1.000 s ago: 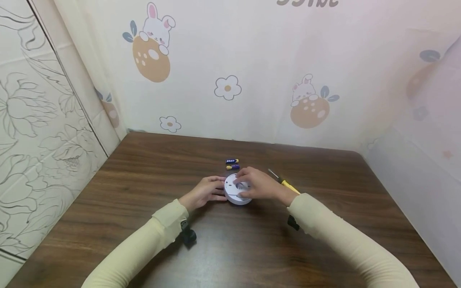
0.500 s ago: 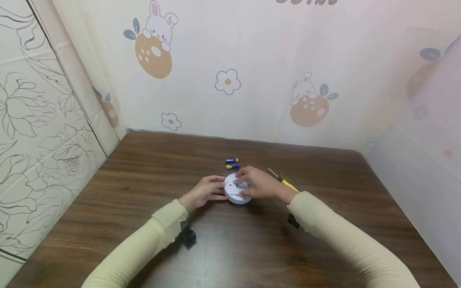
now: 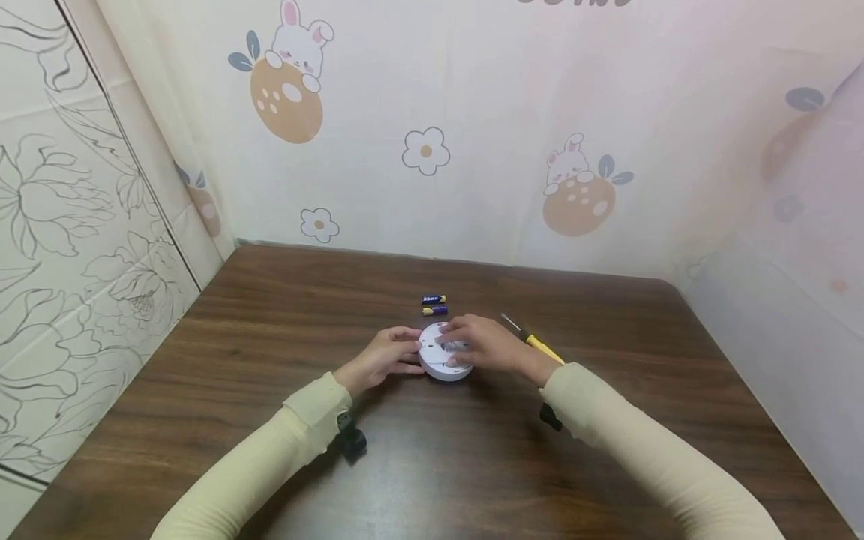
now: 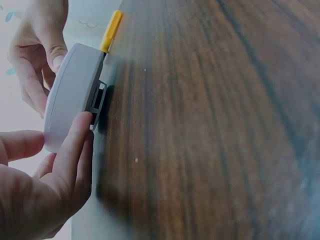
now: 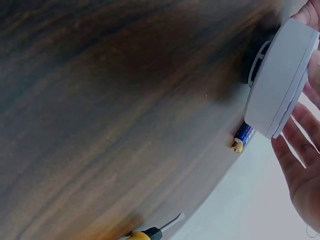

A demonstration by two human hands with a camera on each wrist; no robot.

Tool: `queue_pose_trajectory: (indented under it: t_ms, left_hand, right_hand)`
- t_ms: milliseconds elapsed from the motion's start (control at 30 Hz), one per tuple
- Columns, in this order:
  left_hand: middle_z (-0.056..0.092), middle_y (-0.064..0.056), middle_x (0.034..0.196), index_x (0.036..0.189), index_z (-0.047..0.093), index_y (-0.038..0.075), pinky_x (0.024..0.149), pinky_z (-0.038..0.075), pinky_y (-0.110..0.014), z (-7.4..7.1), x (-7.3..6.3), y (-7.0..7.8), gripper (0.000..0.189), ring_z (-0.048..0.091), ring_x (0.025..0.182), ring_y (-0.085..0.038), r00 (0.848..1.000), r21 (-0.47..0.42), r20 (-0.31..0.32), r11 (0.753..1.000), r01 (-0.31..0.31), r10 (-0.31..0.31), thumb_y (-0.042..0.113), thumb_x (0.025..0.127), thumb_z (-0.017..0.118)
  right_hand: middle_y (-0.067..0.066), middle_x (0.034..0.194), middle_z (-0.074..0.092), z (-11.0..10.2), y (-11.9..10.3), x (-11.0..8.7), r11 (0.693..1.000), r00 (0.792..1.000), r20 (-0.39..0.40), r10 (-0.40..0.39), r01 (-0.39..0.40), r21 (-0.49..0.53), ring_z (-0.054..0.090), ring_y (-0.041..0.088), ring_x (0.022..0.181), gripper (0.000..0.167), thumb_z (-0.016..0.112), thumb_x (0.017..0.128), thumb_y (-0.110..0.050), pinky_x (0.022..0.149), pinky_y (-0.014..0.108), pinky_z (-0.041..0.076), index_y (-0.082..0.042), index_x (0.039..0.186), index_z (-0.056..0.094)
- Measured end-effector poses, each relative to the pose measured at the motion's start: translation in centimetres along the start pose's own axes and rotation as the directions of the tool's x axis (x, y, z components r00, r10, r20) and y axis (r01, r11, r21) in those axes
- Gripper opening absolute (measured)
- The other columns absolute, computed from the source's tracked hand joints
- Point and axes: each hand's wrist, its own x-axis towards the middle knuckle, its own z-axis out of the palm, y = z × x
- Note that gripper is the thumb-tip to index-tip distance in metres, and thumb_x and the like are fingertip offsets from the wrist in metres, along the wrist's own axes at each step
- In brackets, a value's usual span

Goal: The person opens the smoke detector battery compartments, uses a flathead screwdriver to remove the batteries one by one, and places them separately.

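A round white device like a smoke detector (image 3: 432, 364) is held just over the table, its slotted flat face upward. Beneath it a dark vented part (image 4: 99, 102) shows in the left wrist view. My left hand (image 3: 383, 358) grips its rim from the left, thumb on one side and fingers on the other. From the right my right hand (image 3: 489, 345) lies over the upper face, its bent fingers and thumb touching it around the middle opening. In the right wrist view these fingers (image 5: 305, 135) reach the edge of the face. What lies under the right palm is hidden.
Two blue and yellow batteries (image 3: 434, 304) lie behind the device. A screwdriver (image 3: 540, 346) with a yellow handle rests right of it, partly behind the right wrist. The brown wooden table (image 3: 304, 300) ends at a patterned curtain (image 3: 486, 195).
My right thumb and fingers shift slightly on the upper face. The left hand keeps its grip, and the batteries and screwdriver stay where they were.
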Motion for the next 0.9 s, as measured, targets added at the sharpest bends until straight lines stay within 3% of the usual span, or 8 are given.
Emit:
queue_pose_trajectory:
  t_ms: [167,300,367,467,633,867,900]
  left_hand:
    - [0.048,-0.024,0.125,0.136,0.044,0.002,0.077,0.058,-0.04,0.0,0.0,0.1,0.048,0.062,0.096,-0.031,0.992,0.121,0.076,0.987,-0.105,0.096,0.0,0.091,0.061]
    - [0.046,-0.023,0.126,0.137,0.044,0.002,0.074,0.059,-0.037,0.1,-0.1,0.1,0.061,0.063,0.091,-0.027,0.968,0.259,0.154,0.937,-0.234,0.199,-0.001,0.083,0.071]
    - [0.05,-0.022,0.124,0.135,0.047,0.001,0.073,0.059,-0.035,0.2,-0.1,0.2,0.06,0.065,0.088,-0.025,0.96,0.313,0.171,0.911,-0.267,0.223,0.0,0.081,0.074]
    - [0.053,-0.021,0.121,0.133,0.049,0.002,0.071,0.059,-0.033,0.3,-0.1,0.3,0.06,0.066,0.084,-0.024,0.956,0.356,0.164,0.888,-0.289,0.245,0.001,0.079,0.076]
    - [0.054,-0.019,0.119,0.132,0.051,0.003,0.069,0.059,-0.032,0.2,-0.3,0.3,0.06,0.067,0.081,-0.023,0.953,0.379,0.159,0.875,-0.301,0.258,0.0,0.078,0.077]
    - [0.057,-0.015,0.119,0.131,0.054,0.007,0.072,0.056,-0.03,0.0,-0.5,0.4,0.061,0.063,0.084,-0.02,0.945,0.489,0.15,0.809,-0.326,0.291,0.011,0.076,0.081]
    - [0.057,-0.015,0.119,0.131,0.054,0.007,0.073,0.056,-0.031,0.0,-0.5,0.4,0.061,0.063,0.084,-0.02,0.945,0.491,0.151,0.808,-0.327,0.29,0.01,0.076,0.081]
  right_hand:
    - [0.008,0.125,0.06,0.0,0.2,-0.1,1.0,1.0,-0.012,-0.003,0.003,0.013,0.055,0.023,0.111,0.046,0.076,0.082,-0.029,0.094,0.04,0.05,-0.012,0.124,0.065]
    - [0.008,0.126,0.06,0.2,0.3,-0.4,0.999,0.999,-0.028,0.021,-0.02,0.039,0.055,0.022,0.111,0.055,0.076,0.082,-0.029,0.094,0.04,0.049,-0.011,0.13,0.059]
    - [0.008,0.127,0.059,0.2,0.3,-0.5,0.998,0.999,-0.033,0.036,-0.034,0.052,0.055,0.021,0.112,0.059,0.077,0.081,-0.03,0.095,0.039,0.049,-0.01,0.132,0.057]
    - [0.007,0.129,0.058,0.2,0.5,-0.7,0.997,0.999,-0.026,0.042,-0.04,0.071,0.054,0.02,0.112,0.061,0.077,0.081,-0.031,0.095,0.038,0.049,-0.01,0.134,0.055]
    - [0.008,0.129,0.056,-0.3,0.7,-1.0,0.993,1.0,-0.016,0.022,-0.02,0.115,0.051,0.021,0.113,0.061,0.079,0.08,-0.024,0.096,0.04,0.048,-0.007,0.133,0.054]
    - [0.009,0.127,0.056,-0.6,1.1,-1.0,0.992,1.0,0.003,0.002,-0.002,0.128,0.051,0.022,0.111,0.059,0.079,0.08,-0.019,0.096,0.039,0.048,-0.007,0.131,0.055]
    - [0.009,0.127,0.057,-0.6,1.2,-1.0,0.992,1.0,0.004,0.0,0.0,0.129,0.052,0.022,0.111,0.058,0.079,0.08,-0.019,0.096,0.039,0.048,-0.007,0.131,0.055]
